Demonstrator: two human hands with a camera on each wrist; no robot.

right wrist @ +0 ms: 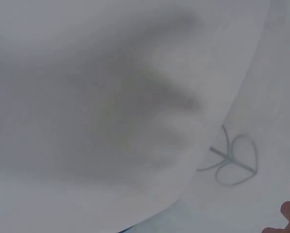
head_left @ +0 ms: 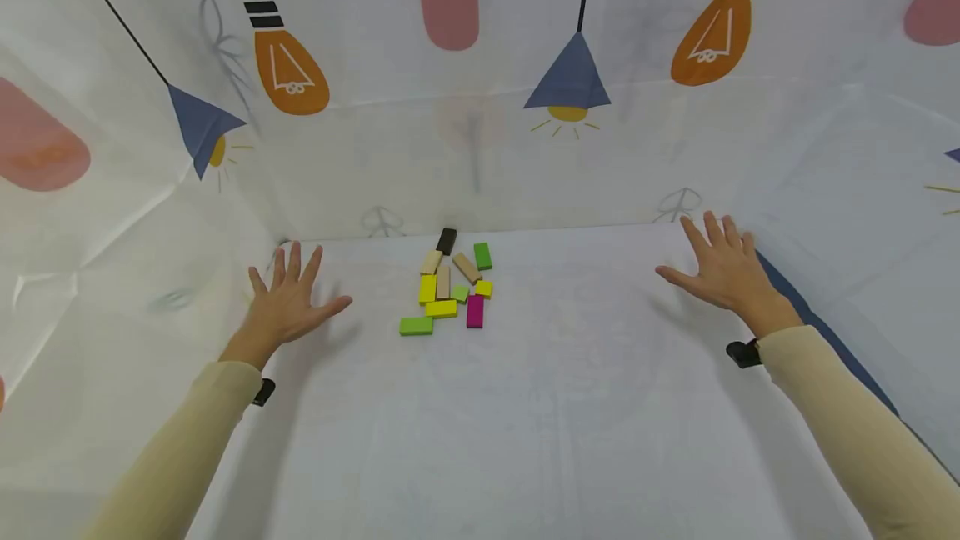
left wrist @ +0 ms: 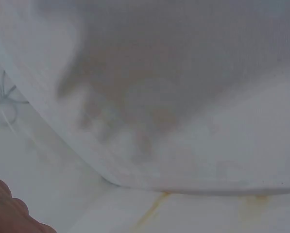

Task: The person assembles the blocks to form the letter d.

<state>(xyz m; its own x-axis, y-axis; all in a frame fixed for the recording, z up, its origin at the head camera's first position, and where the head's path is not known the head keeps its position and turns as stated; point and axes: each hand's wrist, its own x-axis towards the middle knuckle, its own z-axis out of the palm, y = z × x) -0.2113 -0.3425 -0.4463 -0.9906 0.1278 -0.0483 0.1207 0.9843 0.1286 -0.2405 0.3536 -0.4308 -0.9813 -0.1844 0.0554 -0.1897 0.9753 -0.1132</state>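
Both hands are held out above the white table with fingers spread. My left hand (head_left: 282, 307) is over the table's left side, holding nothing; its shadow falls on the cloth. My right hand (head_left: 722, 273) hovers at the right back, likewise with nothing in it. Between them, nearer the left hand, lies a loose cluster of small blocks: a black block (head_left: 447, 241), a green block (head_left: 482, 256), a magenta block (head_left: 475, 312), a lime block (head_left: 416, 326), a yellow block (head_left: 441, 309) and several tan ones. In both wrist views only fingertips show in a lower corner.
A white sheet (head_left: 495, 165) printed with lamps and bulbs hangs behind the table and along its sides. The white table (head_left: 570, 407) stretches forward from the blocks. A dark blue strip (head_left: 825, 332) runs along its right edge. Each wrist wears a black strap device (head_left: 744, 353).
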